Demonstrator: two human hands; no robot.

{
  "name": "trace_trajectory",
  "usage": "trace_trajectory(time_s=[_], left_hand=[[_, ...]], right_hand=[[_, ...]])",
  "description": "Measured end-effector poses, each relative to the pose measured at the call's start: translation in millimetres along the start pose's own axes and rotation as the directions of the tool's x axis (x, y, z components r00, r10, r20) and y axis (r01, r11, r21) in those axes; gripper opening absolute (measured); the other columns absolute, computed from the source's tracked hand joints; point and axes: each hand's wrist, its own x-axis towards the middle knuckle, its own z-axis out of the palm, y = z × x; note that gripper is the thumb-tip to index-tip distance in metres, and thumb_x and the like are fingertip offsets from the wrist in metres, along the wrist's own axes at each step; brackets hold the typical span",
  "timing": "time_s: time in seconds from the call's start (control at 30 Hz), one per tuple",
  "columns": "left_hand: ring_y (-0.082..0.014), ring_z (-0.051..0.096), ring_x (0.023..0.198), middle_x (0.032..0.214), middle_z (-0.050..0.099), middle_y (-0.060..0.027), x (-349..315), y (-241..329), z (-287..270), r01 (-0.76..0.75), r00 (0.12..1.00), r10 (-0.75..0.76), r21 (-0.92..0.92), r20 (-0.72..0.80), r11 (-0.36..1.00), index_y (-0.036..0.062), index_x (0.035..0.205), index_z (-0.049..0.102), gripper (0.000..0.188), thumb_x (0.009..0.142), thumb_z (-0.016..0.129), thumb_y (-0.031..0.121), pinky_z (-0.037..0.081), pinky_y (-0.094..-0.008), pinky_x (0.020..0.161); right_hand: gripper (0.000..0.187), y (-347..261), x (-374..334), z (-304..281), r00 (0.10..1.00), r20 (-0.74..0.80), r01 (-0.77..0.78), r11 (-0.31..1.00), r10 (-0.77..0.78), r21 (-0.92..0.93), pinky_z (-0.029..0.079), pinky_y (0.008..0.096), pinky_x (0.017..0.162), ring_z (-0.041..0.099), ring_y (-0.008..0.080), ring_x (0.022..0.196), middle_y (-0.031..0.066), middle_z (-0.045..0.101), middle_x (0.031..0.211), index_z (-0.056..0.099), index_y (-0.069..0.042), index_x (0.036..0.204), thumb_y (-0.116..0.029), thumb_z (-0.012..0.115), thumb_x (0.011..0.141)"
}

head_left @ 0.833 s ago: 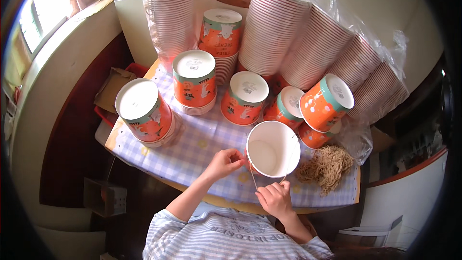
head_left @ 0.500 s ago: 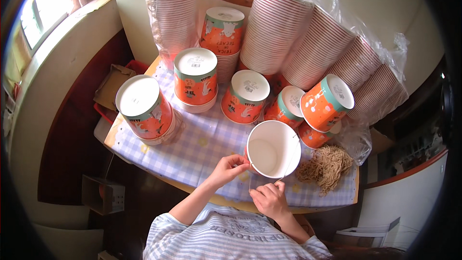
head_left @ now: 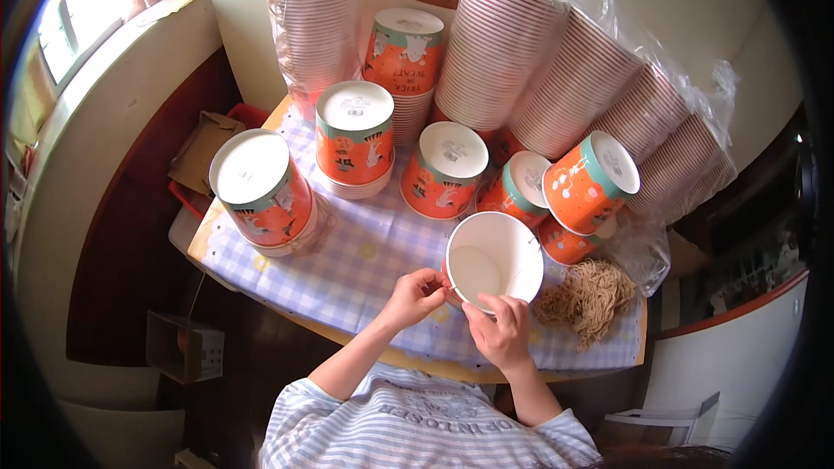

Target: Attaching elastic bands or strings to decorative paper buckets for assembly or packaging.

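Bucket [head_left: 492, 254], white inside, stands mouth up on the table [head_left: 339, 274], axis roughly upright, just ahead of both your hands. Your left hand [head_left: 417, 297] is at its left rim: fingers bunched closely, any grip not determinable. Your right hand [head_left: 502, 332] is at the near rim, fingers curled; whether they grip anything cannot be told. Twine heap [head_left: 592, 302] lies right of the bucket, nearer your right hand.

Round white-lined paper tub [head_left: 493, 259] near frame centre, beige string tangle [head_left: 592, 297] to its right, upturned orange paper tubs [head_left: 443, 181] behind
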Motion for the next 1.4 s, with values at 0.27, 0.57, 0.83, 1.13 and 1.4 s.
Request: trace_trajectory(time_s=[0.27, 0.57, 0.83, 1.13, 1.4], left_hand=[[-0.0006, 0.045, 0.066, 0.077, 0.054, 0.0046, 8, 10, -11, 0.080, 0.985, -0.076, -0.021, 0.152, 0.997, 0.0000, 0.088, 0.058, 0.009, 0.082, 0.052, 0.003, 0.037, -0.0169, 0.056], [-0.0015, 0.044, 0.065, 0.073, 0.053, 0.0046, 10, 13, -2, 0.118, 0.984, -0.098, -0.126, 0.149, 0.985, -0.0007, 0.085, 0.058, 0.010, 0.081, 0.055, 0.008, 0.036, -0.0183, 0.055], [-0.0009, 0.043, 0.063, 0.071, 0.052, 0.0055, -3, 10, 0, 0.203, 0.965, -0.154, -0.238, 0.210, 0.950, 0.0029, 0.085, 0.058, 0.010, 0.082, 0.059, 0.012, 0.034, -0.0165, 0.054], [-0.0022, 0.044, 0.059, 0.064, 0.052, 0.0029, -14, 15, 8, 0.046, 0.986, -0.048, 0.015, 0.162, 0.999, 0.0011, 0.074, 0.055, 0.014, 0.081, 0.060, 0.013, 0.038, -0.0202, 0.051], [-0.0057, 0.050, 0.058, 0.069, 0.055, -0.0021, -8, 16, 8, -0.122, 0.988, 0.133, 0.131, -0.077, 0.984, 0.0002, 0.084, 0.061, 0.009, 0.078, 0.063, 0.007, 0.042, -0.0220, 0.053]], right_hand=[[0.023, 19, 6, 15, 0.999, 0.037, -0.013, 0.991, 0.008, 0.135, 0.041, 0.0301, 0.066, 0.055, 0.0146, 0.074, -0.0027, 0.057, 0.084, 0.062, -0.013, 0.091, -0.004, 0.062, 0.070], [0.024, 20, 7, 16, 0.999, 0.034, 0.021, 0.992, -0.025, 0.125, 0.041, 0.0334, 0.070, 0.054, 0.0172, 0.079, -0.0008, 0.055, 0.089, 0.060, -0.013, 0.084, -0.001, 0.062, 0.063], [0.026, 9, 5, 34, 0.995, -0.100, 0.007, 1.000, -0.007, 0.001, 0.037, 0.0360, 0.075, 0.052, 0.0172, 0.083, -0.0007, 0.053, 0.092, 0.059, -0.015, 0.084, -0.008, 0.070, 0.062], [0.024, 11, 0, 43, 0.983, -0.172, 0.059, 0.997, -0.065, -0.040, 0.036, 0.0377, 0.075, 0.052, 0.0164, 0.081, -0.0010, 0.052, 0.091, 0.057, -0.014, 0.084, -0.009, 0.070, 0.064], [0.025, 14, -1, 48, 0.983, -0.183, 0.026, 0.998, -0.013, 0.064, 0.035, 0.0379, 0.082, 0.053, 0.0137, 0.082, -0.0020, 0.054, 0.094, 0.057, -0.014, 0.087, -0.009, 0.069, 0.065]])
